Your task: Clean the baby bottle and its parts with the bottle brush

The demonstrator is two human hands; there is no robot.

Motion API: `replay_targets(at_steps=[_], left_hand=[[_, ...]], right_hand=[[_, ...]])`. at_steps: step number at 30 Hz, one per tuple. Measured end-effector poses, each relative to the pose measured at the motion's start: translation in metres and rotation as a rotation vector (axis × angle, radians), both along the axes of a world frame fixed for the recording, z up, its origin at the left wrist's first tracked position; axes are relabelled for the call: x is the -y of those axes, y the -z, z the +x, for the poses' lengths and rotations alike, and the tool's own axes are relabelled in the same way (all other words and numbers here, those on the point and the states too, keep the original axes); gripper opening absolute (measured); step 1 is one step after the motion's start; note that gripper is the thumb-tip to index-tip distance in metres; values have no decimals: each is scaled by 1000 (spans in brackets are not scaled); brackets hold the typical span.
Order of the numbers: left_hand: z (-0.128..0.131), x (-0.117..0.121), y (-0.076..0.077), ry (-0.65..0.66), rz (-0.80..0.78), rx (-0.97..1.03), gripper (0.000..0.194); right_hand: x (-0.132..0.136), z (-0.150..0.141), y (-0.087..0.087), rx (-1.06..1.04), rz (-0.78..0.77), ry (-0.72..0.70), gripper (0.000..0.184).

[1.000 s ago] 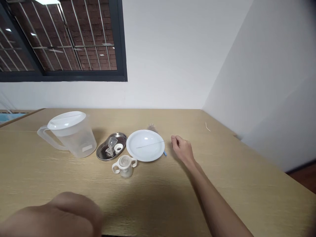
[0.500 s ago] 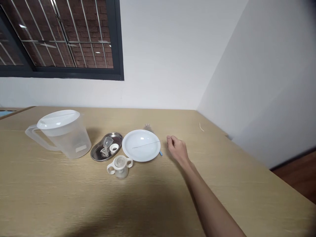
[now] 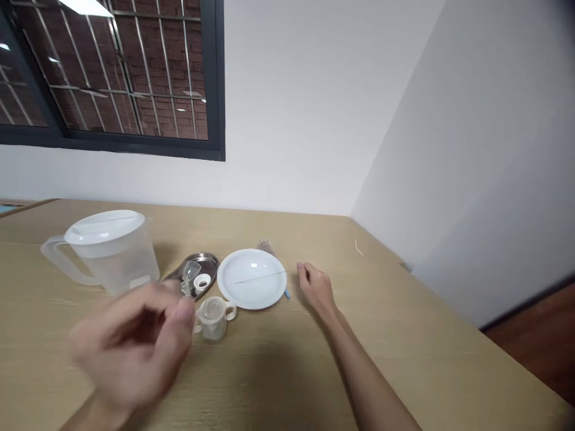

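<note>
My left hand (image 3: 139,347), smeared by motion, is at the lower left in front of the two-handled cup (image 3: 213,314). Its fingers are loosely curled, and I see nothing in them. Right of the white plate (image 3: 242,304), my right hand (image 3: 317,290) is closed. A thin straight wire (image 3: 260,278) runs from its fingertips across the plate; its thickness and end are too fine to make out. The cup has a round lid and stands near the plate's front left edge.
A steel kidney dish (image 3: 207,261) holds a white ring (image 3: 202,282) and clear plastic parts (image 3: 191,271). A lidded pitcher (image 3: 121,257) stands at left. A blue handle tip (image 3: 287,294) and grey bristles (image 3: 266,245) show around the plate. A pale strip (image 3: 358,247) lies far right.
My left hand has come into view from the lower left. My right hand stays closed beside the plate with the wire. The view has tilted slightly, so things sit lower and further left.
</note>
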State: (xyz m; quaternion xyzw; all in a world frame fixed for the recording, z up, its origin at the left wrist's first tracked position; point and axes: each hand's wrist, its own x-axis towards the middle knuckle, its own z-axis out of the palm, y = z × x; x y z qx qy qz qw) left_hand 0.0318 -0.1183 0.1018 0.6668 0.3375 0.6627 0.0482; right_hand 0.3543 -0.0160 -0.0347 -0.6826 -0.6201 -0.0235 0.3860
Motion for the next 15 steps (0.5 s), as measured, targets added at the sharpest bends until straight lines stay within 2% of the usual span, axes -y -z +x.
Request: replay_targets(at_steps=[1,3,5,7,9,11,12,15], left_hand=[[-2,-15,-2,-14,53,-4,29],[-11,-45,4,-22,11,-16,33],[-22,-71,19,-1,-128,-33,46],[-32,-90,37,60,-286,-94,50],[-39,-101,53,223,-302,-153,44],[-44,-104,63,429,-302,-259,19],[-44,-103,66,500,-315,-319,21],[-43,-97,71,555,-407,-468,61]], right_hand=[[0,0,0,-6,-4,-4,48],[-1,0,1,-16,-11,-7,48],[-1,0,1,-20,-16,-5,48],[-2,1,1,-19,-19,1,47],[-2,1,2,-16,-22,7,47],[-2,2,2,-13,-25,11,48],[-3,2,2,-13,-28,13,49],[-2,1,2,-15,-37,10,50]])
